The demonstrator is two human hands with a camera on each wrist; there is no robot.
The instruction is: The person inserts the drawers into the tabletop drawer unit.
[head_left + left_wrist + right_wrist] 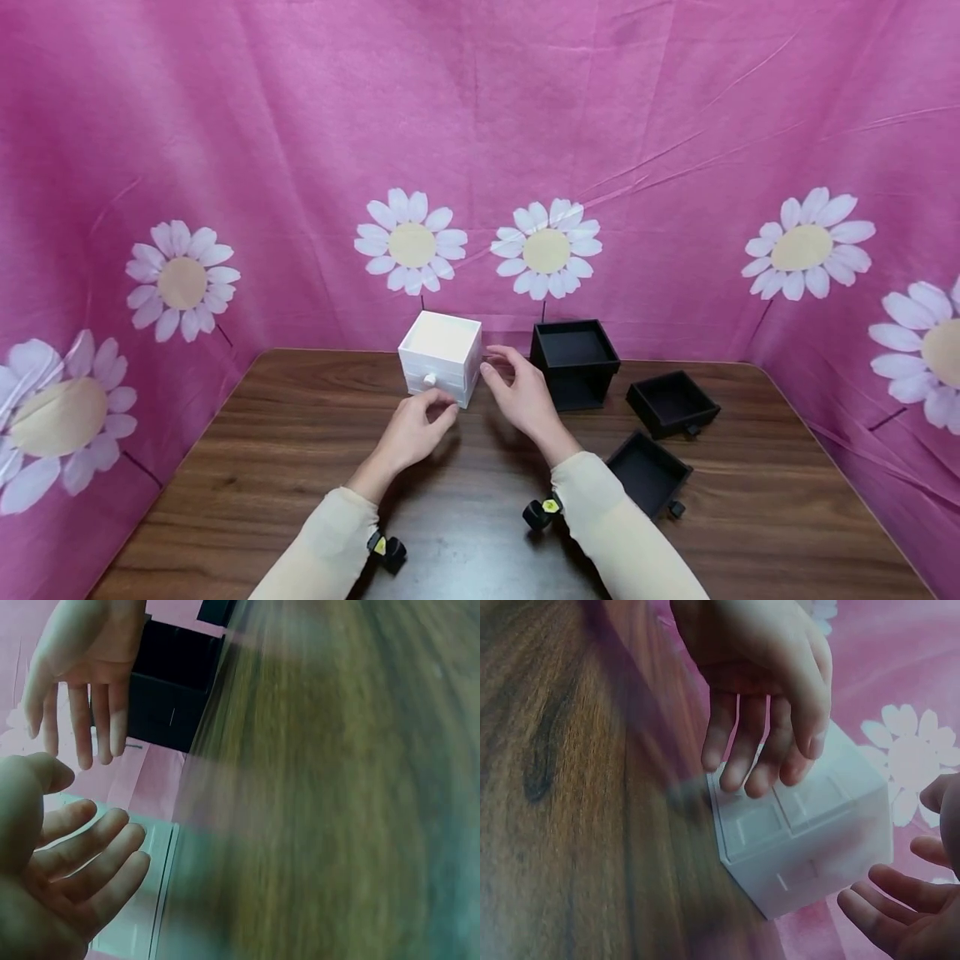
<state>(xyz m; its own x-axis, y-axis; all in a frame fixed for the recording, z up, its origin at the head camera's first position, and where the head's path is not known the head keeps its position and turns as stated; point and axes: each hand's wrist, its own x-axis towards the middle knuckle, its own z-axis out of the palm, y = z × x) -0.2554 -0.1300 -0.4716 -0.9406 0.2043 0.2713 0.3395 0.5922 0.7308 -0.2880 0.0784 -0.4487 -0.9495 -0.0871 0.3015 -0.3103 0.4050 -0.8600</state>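
Note:
A small white drawer box (440,367) with a round white knob (430,380) stands near the back of the table. My left hand (411,429) is just in front of it, fingers loosely bent and holding nothing. To the box's right is my right hand (521,396), its fingers spread near the side wall. In the right wrist view, the left fingers (739,761) overlap the drawer fronts, while the right hand (911,900) sits beside the side face with a bare palm. The left wrist view shows both palms facing the camera's side with nothing in them.
Right of the hands stands a black box frame (573,358) with a hollow lower compartment. Two black drawers lie on the wooden table (247,467): one drawer (672,404) at the right, another drawer (651,473) nearer, beside my right sleeve. A pink flowered cloth (480,125) hangs behind.

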